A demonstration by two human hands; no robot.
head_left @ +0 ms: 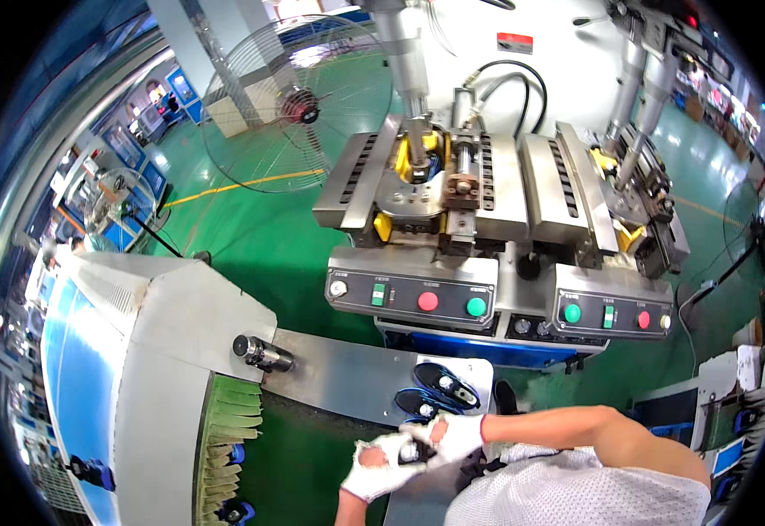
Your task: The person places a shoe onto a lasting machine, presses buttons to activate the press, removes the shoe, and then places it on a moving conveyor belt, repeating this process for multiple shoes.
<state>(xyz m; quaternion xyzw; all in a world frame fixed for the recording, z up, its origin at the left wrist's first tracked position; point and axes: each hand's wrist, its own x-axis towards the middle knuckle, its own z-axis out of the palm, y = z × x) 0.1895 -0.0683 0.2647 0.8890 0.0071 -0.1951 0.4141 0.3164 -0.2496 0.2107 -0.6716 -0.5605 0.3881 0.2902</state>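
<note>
My left hand [380, 472] and my right hand [454, 438], both in white gloves worn open at some fingers, are closed together around a small dark shoe [415, 451]. Most of that shoe is hidden by the gloves. Just beyond them, a pair of dark shoes with blue edges, one shoe [444, 382] behind the other shoe [419, 403], lies on the white end of a metal shelf [347, 364]. Each has a pale piece inside its opening.
Ahead stands a two-station metal press [435, 202] with button panels [413, 294]. To the left, a grey housing [181, 316] has green strip flaps [229, 412] over a green belt, with dark-blue shoes by them. A black cylinder [262, 353] lies on the shelf. A large fan [299, 105] stands behind.
</note>
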